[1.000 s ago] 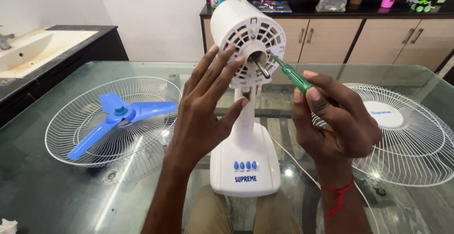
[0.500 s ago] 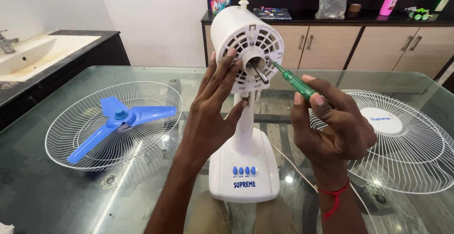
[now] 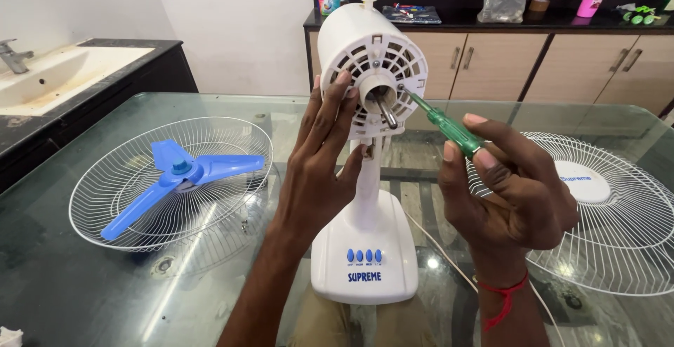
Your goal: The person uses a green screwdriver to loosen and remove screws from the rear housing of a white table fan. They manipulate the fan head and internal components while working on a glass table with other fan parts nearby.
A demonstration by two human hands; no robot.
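Screwdriver [image 3: 444, 123] at white fan motor [image 3: 371, 68]

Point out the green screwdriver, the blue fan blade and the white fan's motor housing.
green screwdriver [image 3: 455, 131]: head view, on its translucent green handle.
blue fan blade [image 3: 184, 172]: head view, on the hub where the three blades meet.
motor housing [image 3: 351, 35]: head view, on the vented white front face.

The fan body [image 3: 365, 249] is smooth, glossy white plastic with a bare metal shaft [image 3: 386, 110]. The screwdriver [image 3: 449, 128] handle is translucent green plastic; the table [image 3: 70, 298] is reflective glass.
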